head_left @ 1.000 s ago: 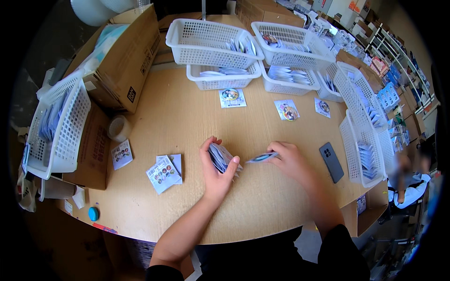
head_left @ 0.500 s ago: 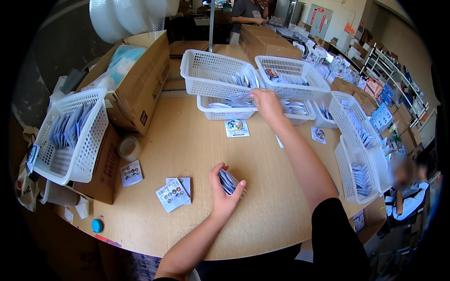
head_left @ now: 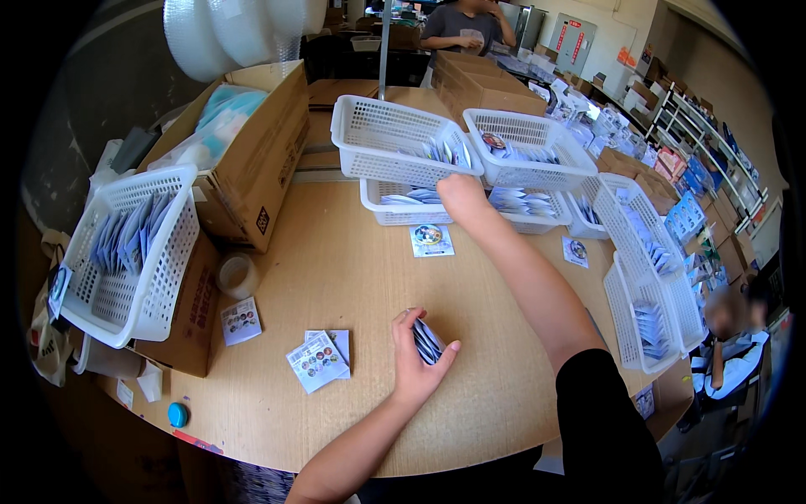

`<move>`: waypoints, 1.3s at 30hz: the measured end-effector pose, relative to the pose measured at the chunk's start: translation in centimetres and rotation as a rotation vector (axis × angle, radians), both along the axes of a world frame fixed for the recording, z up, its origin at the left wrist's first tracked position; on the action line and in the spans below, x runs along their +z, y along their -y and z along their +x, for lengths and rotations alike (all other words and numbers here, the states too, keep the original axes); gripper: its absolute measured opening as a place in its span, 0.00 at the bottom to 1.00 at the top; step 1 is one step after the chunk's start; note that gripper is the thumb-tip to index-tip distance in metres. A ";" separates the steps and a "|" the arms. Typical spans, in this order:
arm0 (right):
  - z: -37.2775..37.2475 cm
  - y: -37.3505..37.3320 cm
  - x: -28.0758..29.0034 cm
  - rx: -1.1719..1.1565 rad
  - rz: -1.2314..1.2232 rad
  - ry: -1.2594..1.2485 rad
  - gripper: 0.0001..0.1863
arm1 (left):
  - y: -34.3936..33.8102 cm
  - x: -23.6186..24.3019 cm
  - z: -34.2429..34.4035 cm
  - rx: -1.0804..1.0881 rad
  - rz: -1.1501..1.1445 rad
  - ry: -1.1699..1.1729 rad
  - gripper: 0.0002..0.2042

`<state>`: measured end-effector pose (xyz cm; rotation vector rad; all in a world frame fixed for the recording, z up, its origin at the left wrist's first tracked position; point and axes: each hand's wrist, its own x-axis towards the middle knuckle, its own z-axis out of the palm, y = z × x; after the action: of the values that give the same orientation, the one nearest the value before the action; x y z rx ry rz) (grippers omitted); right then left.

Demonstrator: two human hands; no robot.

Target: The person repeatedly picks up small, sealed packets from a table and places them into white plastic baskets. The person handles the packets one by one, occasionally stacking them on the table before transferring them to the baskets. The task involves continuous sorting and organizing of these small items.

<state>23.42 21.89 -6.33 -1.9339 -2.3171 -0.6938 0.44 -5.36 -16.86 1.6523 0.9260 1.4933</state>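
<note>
My left hand (head_left: 417, 363), above the middle of the table, is closed round a small stack of flat square packets (head_left: 426, 342), seen edge-on. My right hand (head_left: 461, 199) reaches to the right end of the lower white basket (head_left: 369, 206), its fingers curled down and hidden behind the knuckles. Whether a packet is in them cannot be seen. Packets lie inside that basket. Above it stands a tilted white basket (head_left: 361, 156) with more packets at its right end. In front lies a single packet (head_left: 431, 240) with a round picture.
More white baskets of packets stand at the back right (head_left: 529, 174) and along the right edge (head_left: 625, 323). Loose packets (head_left: 318, 362) lie left of my left hand. A basket (head_left: 159, 315) on a carton, a tape roll (head_left: 238, 276) and a blue cap (head_left: 177, 414) are left.
My right hand has moved down and slightly left, and the packet seen at its fingers is now hidden. My left hand still holds its stack. The view has shifted slightly.
</note>
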 end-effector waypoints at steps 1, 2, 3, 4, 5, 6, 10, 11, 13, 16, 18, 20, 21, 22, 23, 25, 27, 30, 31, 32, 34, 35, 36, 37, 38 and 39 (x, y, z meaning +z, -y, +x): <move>-0.2 -0.3 -0.3 -0.009 -0.010 0.008 0.09 | 0.0 0.0 -0.1 0.004 0.005 0.001 0.42; -0.1 -0.4 -0.4 -0.023 -0.008 0.000 0.09 | -0.1 0.0 -0.1 0.005 0.006 -0.001 0.42; 0.2 -0.4 -0.5 -0.039 -0.008 -0.007 0.09 | -0.1 -0.1 -0.1 0.007 0.006 -0.003 0.42; 0.3 -0.1 -0.2 -0.052 0.003 -0.033 0.09 | -0.2 -0.1 -0.3 0.015 0.006 -0.007 0.42; 0.1 -0.1 -0.1 -0.043 0.012 -0.045 0.09 | -0.1 -0.1 -0.4 0.020 0.008 -0.019 0.42; -0.2 0.0 0.1 -0.033 0.022 -0.058 0.09 | -0.1 0.0 -0.5 0.026 0.010 -0.032 0.42; -0.4 -0.4 -0.2 0.209 0.080 -0.043 0.09 | 0.1 0.3 -0.3 0.020 0.017 -0.057 0.42; -0.2 -1.0 -0.6 0.243 0.080 -0.052 0.09 | 0.1 0.2 -0.3 0.013 0.011 -0.046 0.42; 0.0 -1.8 -1.1 0.256 0.052 -0.082 0.08 | -0.1 -0.1 -0.3 0.005 0.002 -0.028 0.43; 0.6 -2.5 -0.8 0.221 -0.025 -0.244 0.08 | -0.1 -0.3 0.1 -0.059 -0.093 0.121 0.47; 1.4 -2.4 -0.6 0.168 -0.040 -0.257 0.09 | 0.0 0.0 0.1 -0.065 -0.098 0.125 0.51; 0.7 -1.2 -0.5 0.167 0.007 -0.218 0.09 | 0.1 0.0 0.0 -0.044 -0.088 0.109 0.55; 0.4 -0.8 -0.2 0.200 0.062 -0.233 0.10 | -0.4 0.1 -0.2 -0.028 -0.069 0.089 0.56; -1.9 1.4 0.2 0.320 0.138 -0.329 0.10 | -0.3 -0.2 -0.9 0.011 -0.071 0.065 0.58; -3.6 4.6 0.9 0.386 0.081 -0.467 0.10 | -0.3 -0.3 -1.2 0.031 -0.043 0.046 0.58; -5.7 11.9 3.2 0.438 -0.136 -0.773 0.13 | -1.0 -0.3 -1.5 0.034 0.009 -0.001 0.60; -6.1 18.3 3.1 0.468 -0.517 -1.043 0.24 | -1.3 -0.1 -1.9 0.000 0.036 0.085 0.60; -6.8 24.3 2.9 0.638 -0.650 -1.073 0.40 | -1.6 0.0 -2.5 -0.057 0.074 0.161 0.64; -6.4 24.7 1.9 0.625 -0.732 -1.241 0.45 | -1.6 0.1 -2.7 -0.089 0.095 0.163 0.64; -5.9 25.0 0.8 0.607 -0.813 -1.410 0.50 | -1.4 0.2 -2.8 -0.124 0.117 0.166 0.65; -5.6 25.1 0.2 0.594 -0.919 -1.516 0.57 | -0.7 0.3 -2.7 -0.171 0.067 0.241 0.67; -5.5 25.0 0.7 0.603 -0.943 -1.454 0.60 | -0.4 0.3 -2.6 -0.178 0.065 0.262 0.66; -5.5 25.1 1.1 0.612 -0.967 -1.391 0.62 | -0.2 0.2 -2.7 -0.184 0.063 0.283 0.66; -5.5 25.2 1.5 0.660 -0.863 -1.248 0.63 | -0.3 0.0 -2.8 -0.202 0.068 0.280 0.67; -5.5 25.3 1.1 0.680 -0.801 -1.189 0.63 | -0.2 -0.1 -2.6 -0.212 0.064 0.280 0.67; -5.5 25.5 0.6 0.700 -0.738 -1.131 0.63 | -0.1 -0.3 -2.4 -0.221 0.060 0.279 0.67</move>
<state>17.89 -3.59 -5.75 -0.9127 -2.1741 1.1234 -1.94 -5.28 -17.14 1.4852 0.5343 1.5590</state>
